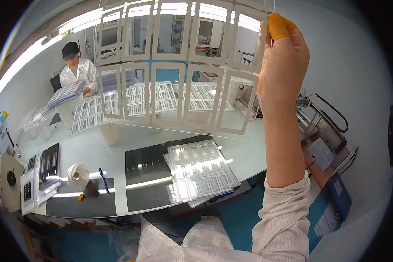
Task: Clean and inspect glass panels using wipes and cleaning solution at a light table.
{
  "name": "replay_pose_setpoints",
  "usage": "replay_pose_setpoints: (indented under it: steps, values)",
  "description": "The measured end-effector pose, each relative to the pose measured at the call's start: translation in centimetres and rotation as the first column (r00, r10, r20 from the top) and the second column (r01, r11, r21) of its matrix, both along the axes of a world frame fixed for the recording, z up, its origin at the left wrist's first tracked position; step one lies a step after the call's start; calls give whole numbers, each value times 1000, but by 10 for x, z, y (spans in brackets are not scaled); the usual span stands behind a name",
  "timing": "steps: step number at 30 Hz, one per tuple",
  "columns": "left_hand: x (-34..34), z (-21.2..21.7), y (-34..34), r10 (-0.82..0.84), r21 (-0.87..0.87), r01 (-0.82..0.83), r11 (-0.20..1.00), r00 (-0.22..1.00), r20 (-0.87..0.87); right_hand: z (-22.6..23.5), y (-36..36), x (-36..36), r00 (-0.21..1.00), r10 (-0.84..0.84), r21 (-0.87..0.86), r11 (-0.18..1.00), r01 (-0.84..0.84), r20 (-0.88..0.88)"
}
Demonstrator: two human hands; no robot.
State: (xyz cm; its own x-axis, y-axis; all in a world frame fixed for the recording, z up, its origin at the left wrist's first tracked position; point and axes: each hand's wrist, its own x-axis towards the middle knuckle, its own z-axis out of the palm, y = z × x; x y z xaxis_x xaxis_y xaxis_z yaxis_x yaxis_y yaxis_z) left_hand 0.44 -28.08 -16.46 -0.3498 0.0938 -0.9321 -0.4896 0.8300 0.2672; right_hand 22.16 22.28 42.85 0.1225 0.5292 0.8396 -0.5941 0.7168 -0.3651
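My right hand (284,65), with orange finger covers on the fingertips, is raised high and pinches the right edge of a clear sheet (170,65) carrying two rows of white rectangular frames. The sheet hangs in the air in front of me, above the glass table (109,148). My left hand is out of view; only a white striped sleeve shows at the lower edge. Below the raised sheet, a stack of similar sheets (201,170) lies on a dark mat (148,174) at the table's near edge.
Several more frame sheets (161,98) are spread over the far side of the table. A person in a white coat (76,70) holds a stack at the far left. A tape roll (77,174), blue pen (103,179) and black tray (49,161) lie left. A metal machine (323,126) stands right.
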Motion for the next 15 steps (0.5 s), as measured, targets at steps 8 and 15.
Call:
replay_pose_setpoints:
  steps: [8,15]
  values:
    - [-13,4,-1,-359,107,371,923,926,-117,35,-55,-11,995,88,-47,995,-91,-50]
    - [-15,11,-5,-617,134,651,747,754,-225,42,-65,-10,981,187,-35,981,-189,-54]
